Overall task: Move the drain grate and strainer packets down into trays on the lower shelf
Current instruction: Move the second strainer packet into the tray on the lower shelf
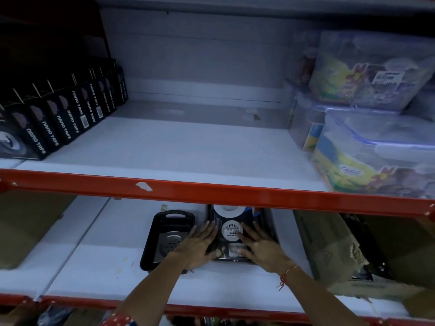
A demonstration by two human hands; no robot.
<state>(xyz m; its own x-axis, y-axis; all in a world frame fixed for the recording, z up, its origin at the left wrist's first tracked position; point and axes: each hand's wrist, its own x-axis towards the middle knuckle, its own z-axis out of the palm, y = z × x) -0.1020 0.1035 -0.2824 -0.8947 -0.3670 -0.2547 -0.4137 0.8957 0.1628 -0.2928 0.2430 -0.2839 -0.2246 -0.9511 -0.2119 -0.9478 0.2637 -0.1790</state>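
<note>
On the lower shelf a black tray (155,222) holds a square metal drain grate (168,244). Right beside it a second dark tray (270,222) holds dark strainer packets (231,228) with a white round label on top. My left hand (200,243) lies flat on the left edge of the packets, fingers spread, partly over the first tray. On the packets' right side my right hand (261,245) presses down flat, a red thread at its wrist. Neither hand curls around anything.
The upper white shelf (188,149) has black nano tape boxes (58,118) at left and clear plastic containers (376,142) at right. A red beam (211,191) crosses above the trays. Cardboard boxes (341,250) stand right of the trays, brown card (26,227) at left.
</note>
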